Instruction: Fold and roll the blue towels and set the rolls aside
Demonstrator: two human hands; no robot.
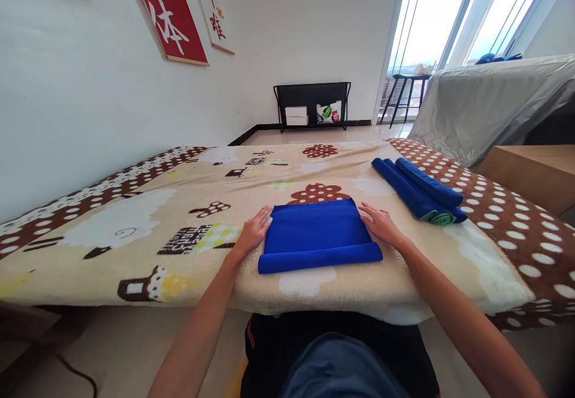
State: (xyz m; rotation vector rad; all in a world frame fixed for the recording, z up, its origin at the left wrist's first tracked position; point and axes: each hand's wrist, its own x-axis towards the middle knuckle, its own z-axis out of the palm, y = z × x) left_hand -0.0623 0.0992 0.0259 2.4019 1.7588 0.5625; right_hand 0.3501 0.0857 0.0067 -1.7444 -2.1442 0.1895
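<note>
A blue cloth (317,227) lies on the patterned blanket in front of me, its near edge rolled into a tube. At its left edge rests my left hand (255,229), open, fingers pointing forward. My right hand (380,223) lies at the right edge, also open with the fingers stretched forward and inward. Neither hand grips the cloth. Further right, rolled blue cloths (415,191) lie side by side, and one shows a green inner layer at its near end.
The blanket (179,176) covers a low, wide surface whose near edge is by my lap. A cardboard box (530,170) and a plastic-covered piece of furniture (485,98) stand at the right. A black rack (312,95) and a stool (406,95) are farther back.
</note>
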